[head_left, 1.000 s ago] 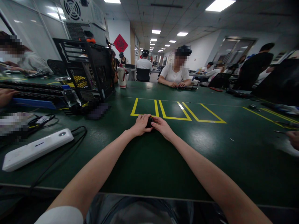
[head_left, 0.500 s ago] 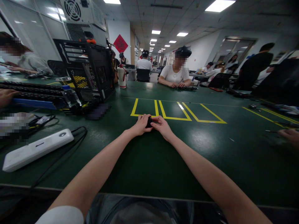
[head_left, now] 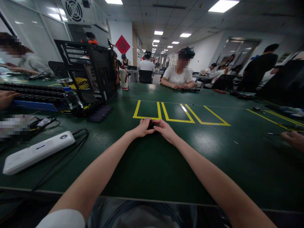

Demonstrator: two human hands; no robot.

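- The left hand (head_left: 142, 128) and right hand (head_left: 166, 130) have dipped slightly toward the near table edge since half a second ago.
- Left fingers wrap a small black object (head_left: 150, 125), mostly hidden between the hands, so its shape is unclear.
- Right thumb and fingertips seem pinched on its right side.
- Just beyond the grip, yellow tape outlines (head_left: 180, 120) mark the green table (head_left: 152, 167).
- Well left of the grip lies a long white device (head_left: 39, 152).

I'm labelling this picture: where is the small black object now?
In the head view, the small black object is near the centre, in the left hand with the right hand against it, below the leftmost yellow tape outline.
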